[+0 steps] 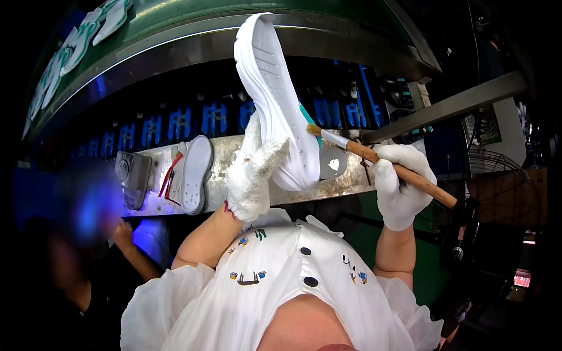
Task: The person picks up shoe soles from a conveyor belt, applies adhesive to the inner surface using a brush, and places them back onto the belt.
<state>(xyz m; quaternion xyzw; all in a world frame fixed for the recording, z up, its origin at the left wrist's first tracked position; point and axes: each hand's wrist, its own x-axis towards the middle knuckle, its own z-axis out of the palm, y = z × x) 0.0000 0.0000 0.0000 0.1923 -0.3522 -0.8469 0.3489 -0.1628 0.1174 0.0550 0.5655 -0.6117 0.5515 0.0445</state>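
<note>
A white shoe sole (pixel 274 93) is held up on a slant, its toe end away from me and its hollow inner side showing. My left hand (pixel 253 169), in a white knit glove, grips it by the near left edge, thumb across the side. In my right hand (pixel 404 181), also gloved, is a brush (pixel 383 157) with a wooden handle and a pale metal band. Its tan bristles meet the sole's right edge, where a strip of teal (pixel 307 117) shows. Fingers of the left hand behind the sole are hidden.
Below lies a worn metal bench (pixel 228 146) with a grey-white sole (pixel 196 172), red-handled scissors (pixel 170 175), a grey block (pixel 133 175) and a round container of white stuff (pixel 333 162). Beyond runs a green conveyor (pixel 170 23) carrying soles (pixel 76 44). At left sits another person (pixel 82 245).
</note>
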